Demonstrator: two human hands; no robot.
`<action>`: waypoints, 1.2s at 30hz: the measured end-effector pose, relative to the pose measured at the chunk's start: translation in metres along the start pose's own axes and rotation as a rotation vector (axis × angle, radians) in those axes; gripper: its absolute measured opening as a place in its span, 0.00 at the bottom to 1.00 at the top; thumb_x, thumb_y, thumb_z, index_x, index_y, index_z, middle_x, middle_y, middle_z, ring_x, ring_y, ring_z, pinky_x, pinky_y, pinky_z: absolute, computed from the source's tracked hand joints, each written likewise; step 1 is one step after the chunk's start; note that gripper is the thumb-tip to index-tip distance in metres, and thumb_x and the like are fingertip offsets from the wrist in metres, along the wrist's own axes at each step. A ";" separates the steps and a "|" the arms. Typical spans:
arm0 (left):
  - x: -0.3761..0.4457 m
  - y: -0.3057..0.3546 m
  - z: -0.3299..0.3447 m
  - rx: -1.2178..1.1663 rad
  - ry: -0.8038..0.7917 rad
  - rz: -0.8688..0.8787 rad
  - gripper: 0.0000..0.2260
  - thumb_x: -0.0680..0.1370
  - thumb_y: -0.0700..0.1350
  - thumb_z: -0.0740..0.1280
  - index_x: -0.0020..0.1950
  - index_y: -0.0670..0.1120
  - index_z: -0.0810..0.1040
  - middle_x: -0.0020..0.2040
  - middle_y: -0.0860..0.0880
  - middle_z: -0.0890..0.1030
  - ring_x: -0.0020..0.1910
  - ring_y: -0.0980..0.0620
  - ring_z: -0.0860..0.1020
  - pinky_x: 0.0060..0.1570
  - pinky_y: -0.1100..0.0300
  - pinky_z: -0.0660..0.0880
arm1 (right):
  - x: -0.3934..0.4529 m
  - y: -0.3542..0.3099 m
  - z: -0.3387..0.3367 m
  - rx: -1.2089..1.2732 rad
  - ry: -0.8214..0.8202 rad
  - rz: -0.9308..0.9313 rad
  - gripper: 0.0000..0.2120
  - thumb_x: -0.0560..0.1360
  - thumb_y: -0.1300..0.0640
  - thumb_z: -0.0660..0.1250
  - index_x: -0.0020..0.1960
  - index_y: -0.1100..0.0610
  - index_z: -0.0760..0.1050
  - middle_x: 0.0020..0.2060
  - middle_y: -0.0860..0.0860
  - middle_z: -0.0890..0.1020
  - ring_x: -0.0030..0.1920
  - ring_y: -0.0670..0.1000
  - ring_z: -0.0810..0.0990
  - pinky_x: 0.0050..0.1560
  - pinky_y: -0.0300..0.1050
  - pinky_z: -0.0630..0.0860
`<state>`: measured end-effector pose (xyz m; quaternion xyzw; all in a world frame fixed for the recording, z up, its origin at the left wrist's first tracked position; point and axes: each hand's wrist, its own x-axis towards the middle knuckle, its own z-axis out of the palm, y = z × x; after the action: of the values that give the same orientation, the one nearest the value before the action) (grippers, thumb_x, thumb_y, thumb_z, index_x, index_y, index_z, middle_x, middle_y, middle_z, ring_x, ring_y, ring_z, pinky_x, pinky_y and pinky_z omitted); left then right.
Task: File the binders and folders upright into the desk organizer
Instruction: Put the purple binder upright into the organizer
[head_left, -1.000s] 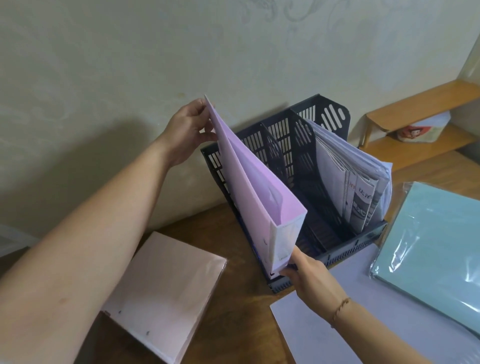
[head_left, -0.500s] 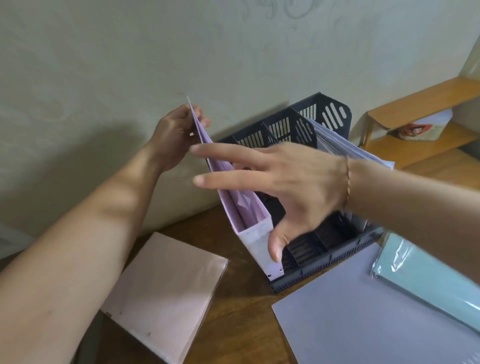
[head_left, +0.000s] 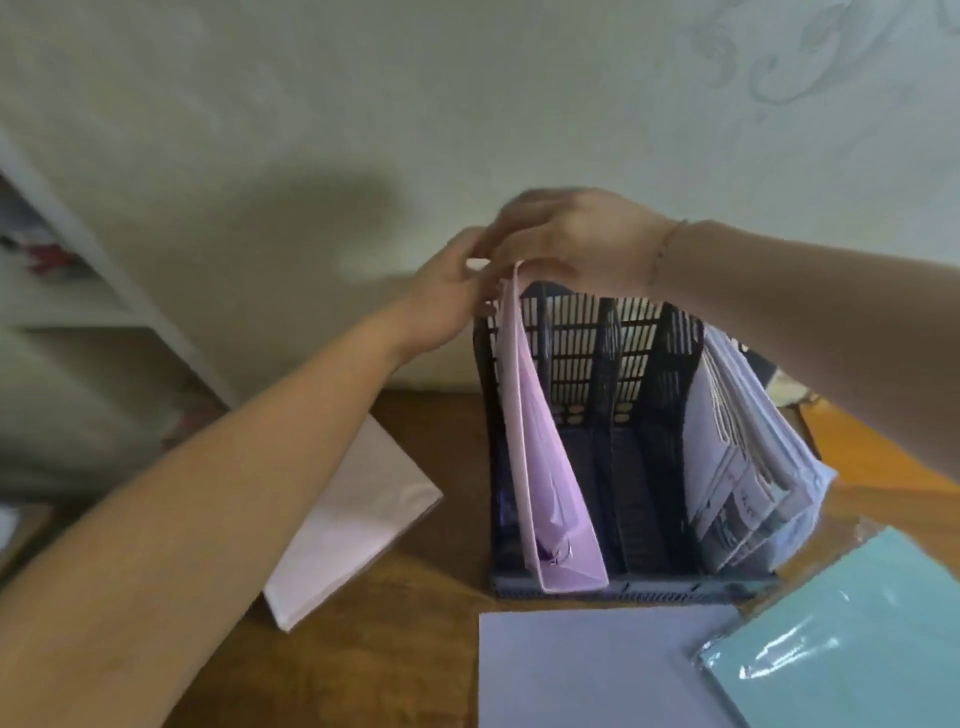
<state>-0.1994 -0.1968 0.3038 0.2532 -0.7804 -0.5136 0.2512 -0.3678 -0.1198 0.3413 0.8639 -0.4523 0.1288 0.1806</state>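
The lilac binder (head_left: 550, 467) stands upright in the leftmost slot of the dark slatted desk organizer (head_left: 613, 364), its spine at the near end and its covers rising to a narrow top edge at the far end; both hands meet at that top corner. The left hand (head_left: 447, 291) comes in from the left with its fingers curled against the outer cover, while the right hand (head_left: 566, 234) reaches over from the right, fingers bent down onto the same edge — the picture is blurred there, so I cannot tell whether either hand truly pinches the cover or only rests on it.

The organizer is moulded plastic, ribbed with vertical slots and split by upright dividers; the two middle slots hold nothing visible, and the rightmost slot is packed with a stack of white papers and booklets (head_left: 748, 467) that lean outward. On the wooden desk (head_left: 395, 649) a pale pink binder (head_left: 353, 519) lies flat to the left of the organizer; near it, in front, lies a smooth lavender folder (head_left: 587, 670); beside that, at the right, a teal folder in glossy plastic wrap (head_left: 852, 639) — its film catching the light.
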 end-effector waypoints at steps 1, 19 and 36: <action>-0.011 -0.009 0.000 -0.049 0.104 -0.030 0.14 0.82 0.36 0.59 0.67 0.41 0.68 0.60 0.41 0.74 0.48 0.48 0.78 0.51 0.50 0.77 | -0.003 0.004 0.004 0.105 0.002 0.063 0.09 0.76 0.58 0.66 0.53 0.60 0.80 0.55 0.57 0.80 0.56 0.60 0.78 0.58 0.59 0.74; -0.212 -0.114 0.141 0.199 0.702 -0.251 0.23 0.66 0.67 0.69 0.59 0.62 0.75 0.58 0.60 0.82 0.54 0.61 0.80 0.50 0.69 0.78 | 0.008 0.025 0.036 0.432 0.221 0.381 0.05 0.74 0.64 0.68 0.48 0.58 0.79 0.46 0.51 0.78 0.47 0.52 0.77 0.51 0.32 0.70; -0.215 -0.123 0.135 0.293 0.789 -0.215 0.24 0.70 0.68 0.67 0.50 0.50 0.84 0.46 0.57 0.86 0.45 0.60 0.83 0.41 0.59 0.83 | 0.020 0.039 0.016 0.411 0.161 0.630 0.09 0.64 0.47 0.77 0.34 0.50 0.80 0.33 0.50 0.82 0.37 0.50 0.77 0.36 0.28 0.69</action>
<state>-0.1103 -0.0080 0.1151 0.5430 -0.6585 -0.2844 0.4366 -0.3877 -0.1617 0.3418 0.6879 -0.6448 0.3332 -0.0097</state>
